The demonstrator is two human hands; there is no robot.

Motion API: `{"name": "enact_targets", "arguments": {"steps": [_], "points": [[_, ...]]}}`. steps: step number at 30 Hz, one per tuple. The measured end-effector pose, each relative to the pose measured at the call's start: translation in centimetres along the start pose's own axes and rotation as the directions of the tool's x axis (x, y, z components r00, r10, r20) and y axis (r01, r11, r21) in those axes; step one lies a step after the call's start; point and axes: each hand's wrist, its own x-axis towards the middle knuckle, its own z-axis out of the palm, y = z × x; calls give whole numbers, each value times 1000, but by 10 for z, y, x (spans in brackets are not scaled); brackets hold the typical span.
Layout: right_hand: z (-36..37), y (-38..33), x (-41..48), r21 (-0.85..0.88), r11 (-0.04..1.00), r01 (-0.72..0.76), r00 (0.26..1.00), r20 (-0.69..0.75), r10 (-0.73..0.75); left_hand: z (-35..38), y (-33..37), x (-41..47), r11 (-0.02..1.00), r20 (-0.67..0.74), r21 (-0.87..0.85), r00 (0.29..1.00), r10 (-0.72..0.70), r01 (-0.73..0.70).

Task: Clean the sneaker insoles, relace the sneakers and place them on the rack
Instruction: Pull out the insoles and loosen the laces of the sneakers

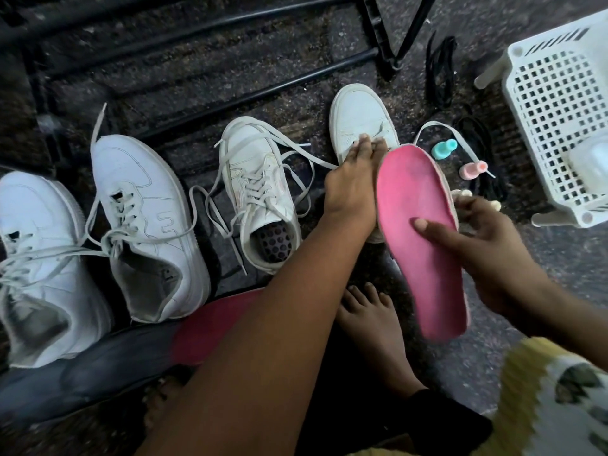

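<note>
My right hand [487, 245] holds a pink insole [418, 232] by its edge, thumb across the pink face. My left hand [352, 185] lies flat on a white sneaker [358, 116], fingertips on its tongue; the insole hides most of that shoe's rear. To its left stands a second small white sneaker [256, 192] with loose laces and a perforated footbed showing. Two larger white sneakers [144, 209] [36, 258] stand further left, laces loose. The black bars of the rack [204, 60] run across the top.
A white perforated plastic basket [559, 103] stands at right. Black laces [441, 70] lie on the dark floor near it, with a teal bottle [444, 149] and a pink bottle [473, 169]. A red insole [210, 327] lies under my left forearm. My bare foot [371, 320] is below.
</note>
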Motion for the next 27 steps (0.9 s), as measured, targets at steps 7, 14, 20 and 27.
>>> {"name": "enact_targets", "arguments": {"steps": [7, 14, 20, 27], "points": [[11, 7, 24, 240, 896, -373, 921, -20, 389, 9, 0, 9, 994, 24, 107, 999, -25, 22], [11, 6, 14, 308, 880, -361, 917, -53, 395, 10, 1, 12, 992, 4, 122, 1000, -28, 27], [8, 2, -3, 328, 868, -374, 916, -13, 400, 4, 2, 7, 996, 19, 79, 999, -46, 44], [1, -9, -24, 279, 935, -221, 971, -29, 238, 6, -10, 5, 993, -14, -90, 997, -79, 78]]}}
